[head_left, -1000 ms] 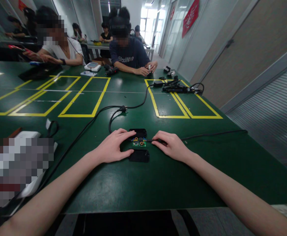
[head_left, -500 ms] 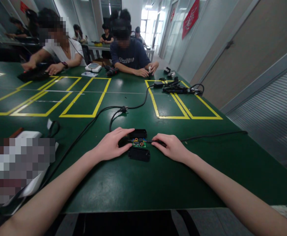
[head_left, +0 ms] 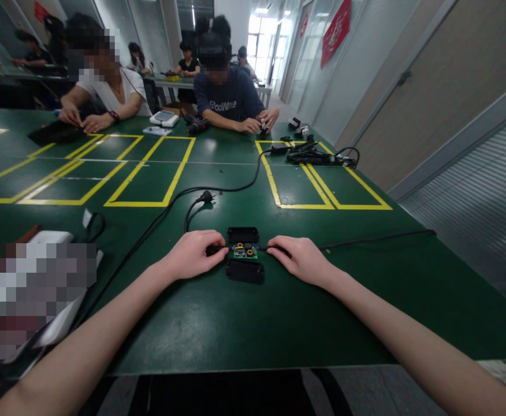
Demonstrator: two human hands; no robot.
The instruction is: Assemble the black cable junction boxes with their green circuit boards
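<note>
Black case half [head_left: 245,271] nearest on the green table [head_left: 192,323], circuit board [head_left: 245,251] just beyond, left hand [head_left: 196,253] and right hand [head_left: 300,257] beside it, fingers pinched on black cords, other case half [head_left: 243,234] behind, plug [head_left: 205,197] farther off.

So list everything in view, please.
Table: one, green, foreground
Board: one, green, centre
Case halves: two, black, beside board
Plug: one, black, left of centre
Cables: several, black, across table
Tape: several outlines, yellow, table
Gear: one pile, black, far right
Blocks: two, black-white, behind gear
Device: one, white, far side
Tool: one, black-red, beside device
Item: one, black, far left
Blurred items: uncertain, grey, near left
People: several, mixed clothing, background
Banners: several, red, walls
Left hand: one, bare, board's left
Right hand: one, bare, board's right
</note>
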